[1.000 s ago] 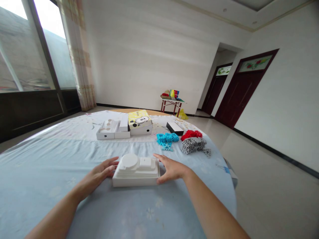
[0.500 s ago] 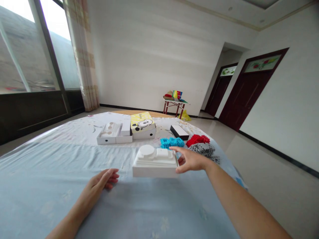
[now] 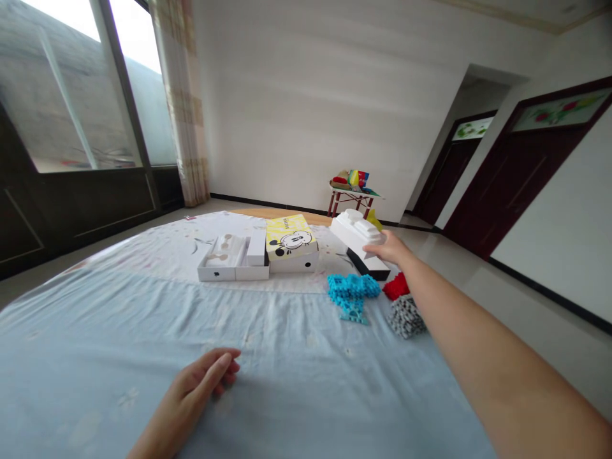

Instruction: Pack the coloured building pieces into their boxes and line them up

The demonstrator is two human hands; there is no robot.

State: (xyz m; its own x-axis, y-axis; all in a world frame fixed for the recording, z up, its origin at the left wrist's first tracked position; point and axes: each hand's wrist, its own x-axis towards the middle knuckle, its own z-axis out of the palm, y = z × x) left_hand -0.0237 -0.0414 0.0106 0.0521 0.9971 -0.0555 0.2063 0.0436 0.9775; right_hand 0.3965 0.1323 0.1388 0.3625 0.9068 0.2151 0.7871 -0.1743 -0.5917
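Observation:
At the far right of the table, my right hand (image 3: 388, 248) grips the near right end of a white box (image 3: 356, 236). The box has a moulded white insert with a round raised part, and is held tilted over a black-sided box (image 3: 370, 266). My left hand (image 3: 205, 376) rests low over the blue cloth, its fingers loosely curled together with the thumb against them and nothing visible in them. Between the hands lies a crumpled turquoise knitted piece (image 3: 351, 293). Beside my right forearm are a red knitted piece (image 3: 396, 287) and a grey one (image 3: 406, 315), partly covered by the arm.
A yellow-and-white cartoon box (image 3: 292, 242) stands mid-table. To its left sits an open white box (image 3: 216, 274) with a white insert and a small white box (image 3: 257, 247). Beyond the table, a small side table (image 3: 354, 191) holds colourful things by the wall.
My right hand has carried the white box away from me and to the right, from the near middle to above the black-sided box. My left hand stays low; the view has shifted left.

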